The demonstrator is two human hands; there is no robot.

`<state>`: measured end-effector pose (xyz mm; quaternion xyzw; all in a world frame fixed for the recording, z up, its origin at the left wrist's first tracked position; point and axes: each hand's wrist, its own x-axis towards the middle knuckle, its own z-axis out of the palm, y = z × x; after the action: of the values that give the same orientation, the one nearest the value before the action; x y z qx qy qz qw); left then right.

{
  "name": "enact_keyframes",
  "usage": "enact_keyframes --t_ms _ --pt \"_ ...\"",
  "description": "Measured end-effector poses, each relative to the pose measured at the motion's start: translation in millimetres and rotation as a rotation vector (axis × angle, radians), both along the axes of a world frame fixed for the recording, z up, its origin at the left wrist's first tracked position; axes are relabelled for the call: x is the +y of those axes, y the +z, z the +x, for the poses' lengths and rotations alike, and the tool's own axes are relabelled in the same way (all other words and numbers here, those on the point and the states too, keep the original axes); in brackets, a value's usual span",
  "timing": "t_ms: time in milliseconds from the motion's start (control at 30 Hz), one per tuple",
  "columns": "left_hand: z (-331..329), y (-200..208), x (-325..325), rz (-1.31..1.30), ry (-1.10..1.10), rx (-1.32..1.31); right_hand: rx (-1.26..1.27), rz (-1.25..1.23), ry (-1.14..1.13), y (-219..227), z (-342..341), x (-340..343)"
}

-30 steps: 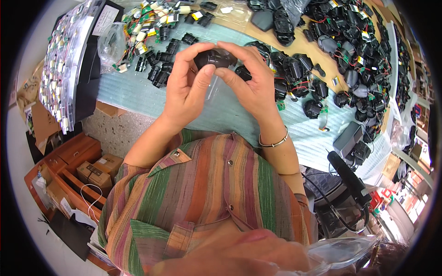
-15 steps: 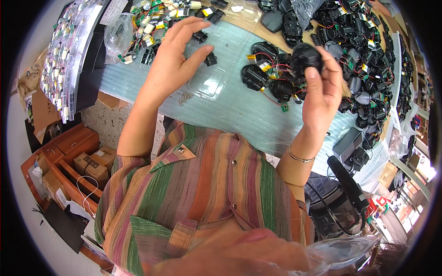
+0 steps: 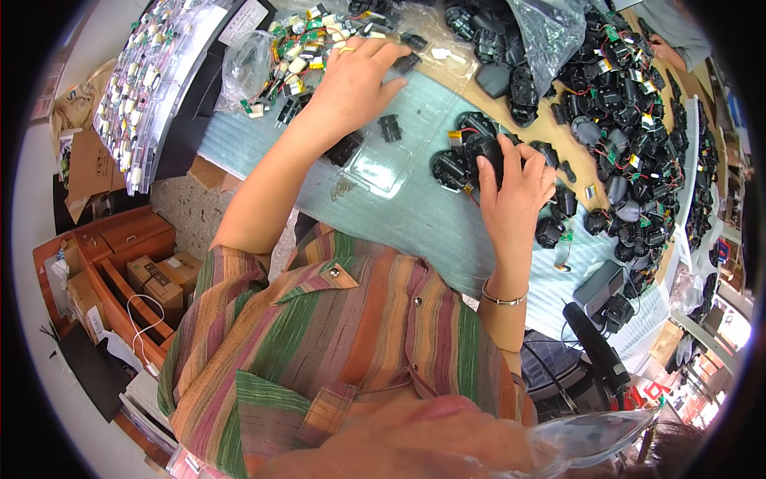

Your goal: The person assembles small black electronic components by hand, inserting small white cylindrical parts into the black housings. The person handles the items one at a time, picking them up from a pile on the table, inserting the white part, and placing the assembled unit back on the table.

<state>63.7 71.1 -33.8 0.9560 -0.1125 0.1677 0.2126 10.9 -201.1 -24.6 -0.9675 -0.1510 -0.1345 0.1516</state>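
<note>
My right hand (image 3: pixel 517 180) is closed round a rounded black plastic housing (image 3: pixel 483 150), thumb on the near side and fingers over the right. It sits low among other black housings (image 3: pixel 448 168) with wires on the mat. My left hand (image 3: pixel 355 89) reaches to the far edge, thumb apart from the fingers. Its fingertips are beside a small black plastic part (image 3: pixel 405 63); whether they touch it I cannot tell. Another ribbed black part (image 3: pixel 389 128) lies nearer, by a clear plastic tray (image 3: pixel 381 172). Small screws (image 3: pixel 342 189) are heaped near the front edge.
Batteries with green circuit boards (image 3: pixel 299 60) pile up at the back left, beside a clear bag (image 3: pixel 246 68). A large heap of black housings (image 3: pixel 626 160) fills the right. Another person's hand (image 3: pixel 667 52) shows at the far right. A black handheld tool (image 3: pixel 594 343) stands right of me.
My right hand has come down and left with the black housing, toward the group on the mat. Several wired housings now lie farther right. My left hand has shifted right in the picture.
</note>
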Motion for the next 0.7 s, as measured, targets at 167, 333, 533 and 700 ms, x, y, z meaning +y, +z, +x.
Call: enact_keyframes --t_ms 167,333,533,700 --pt "52.1 10.1 -35.1 -0.014 -0.090 -0.088 -0.014 0.079 0.010 4.2 0.7 1.5" --pt "95.7 5.9 -95.4 0.068 0.052 0.044 -0.002 0.142 0.077 11.1 -1.3 11.7" --pt "116.4 -22.4 -89.5 -0.262 -0.036 0.184 0.020 0.234 0.203 18.2 -5.7 19.5" --pt "103.5 -10.2 -57.7 -0.389 -0.118 0.050 0.022 0.274 0.307 11.7 -2.5 27.3"
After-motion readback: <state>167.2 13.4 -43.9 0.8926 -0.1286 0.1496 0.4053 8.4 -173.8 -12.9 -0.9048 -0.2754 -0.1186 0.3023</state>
